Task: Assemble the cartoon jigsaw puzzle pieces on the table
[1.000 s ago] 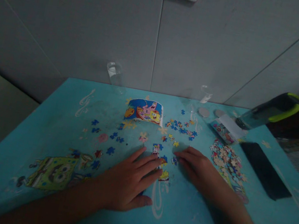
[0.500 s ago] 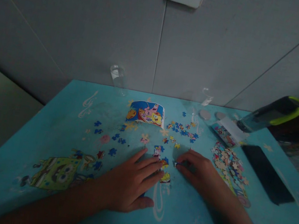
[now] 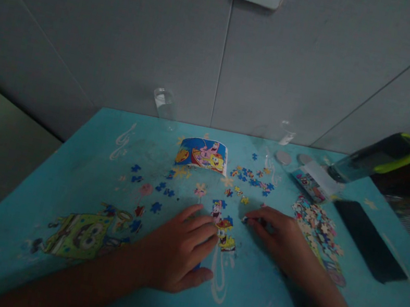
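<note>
My left hand (image 3: 183, 250) lies flat on the table with its fingers spread, the fingertips at the left edge of a small joined patch of jigsaw pieces (image 3: 225, 234). Part of that patch is hidden beneath the fingers. Right of it, my right hand (image 3: 274, 229) pinches a small puzzle piece (image 3: 244, 219) between thumb and forefinger, just above or on the table. Behind the hands stands a curved picture card (image 3: 205, 154) with a pink and a yellow cartoon figure on blue.
Loose blue pieces (image 3: 156, 207) are scattered at left, more pieces (image 3: 254, 178) behind. A heap of pieces (image 3: 319, 226), a dark phone-like slab (image 3: 368, 240), a small box (image 3: 311, 182) and a bottle (image 3: 376, 157) are at right. Clear tubes (image 3: 164, 104) stand near the wall.
The fingers of my left hand have drawn back slightly to the left, showing more of the joined patch. My right hand with its piece has shifted slightly away from me. The view moved a little.
</note>
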### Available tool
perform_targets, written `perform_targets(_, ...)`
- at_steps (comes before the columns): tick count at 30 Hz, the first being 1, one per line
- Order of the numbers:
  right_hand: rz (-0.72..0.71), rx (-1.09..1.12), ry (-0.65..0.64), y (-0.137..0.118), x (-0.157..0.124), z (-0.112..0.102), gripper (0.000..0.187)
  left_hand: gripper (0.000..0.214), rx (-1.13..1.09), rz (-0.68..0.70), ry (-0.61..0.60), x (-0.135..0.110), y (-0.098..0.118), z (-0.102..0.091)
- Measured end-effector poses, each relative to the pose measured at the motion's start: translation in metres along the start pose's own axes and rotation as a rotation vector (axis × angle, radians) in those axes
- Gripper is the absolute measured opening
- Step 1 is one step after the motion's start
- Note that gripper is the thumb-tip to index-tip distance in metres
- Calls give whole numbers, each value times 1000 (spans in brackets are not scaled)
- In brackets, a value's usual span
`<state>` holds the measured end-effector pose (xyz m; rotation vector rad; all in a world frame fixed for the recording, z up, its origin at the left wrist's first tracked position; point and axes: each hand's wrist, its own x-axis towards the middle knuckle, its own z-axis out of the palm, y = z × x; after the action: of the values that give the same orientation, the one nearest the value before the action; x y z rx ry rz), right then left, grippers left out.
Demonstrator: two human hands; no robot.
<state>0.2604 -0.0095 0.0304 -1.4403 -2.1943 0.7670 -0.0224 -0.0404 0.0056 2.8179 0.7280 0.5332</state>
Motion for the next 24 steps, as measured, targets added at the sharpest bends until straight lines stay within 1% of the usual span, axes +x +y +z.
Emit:
perform_targets(3, 26, 8, -2, 0, 0, 0, 19, 51, 24, -39, -28, 0, -1, -1)
perform_targets(9, 49, 43, -5, -1, 0, 0, 19, 58, 67, -120, -35, 1, -1, -3)
perform_targets(14, 57, 104, -1, -4, 0, 0, 19, 56, 85, -137, -55, 1, -2, -1)
perform_targets(20, 137, 171, 23, -4, -1, 3, 26, 57, 85, -154, -74, 1, -2, 0)
perform_targets(24, 120, 171, 16, -4, 0, 2, 23, 56, 84, -158, -88, 0, -2, 1)
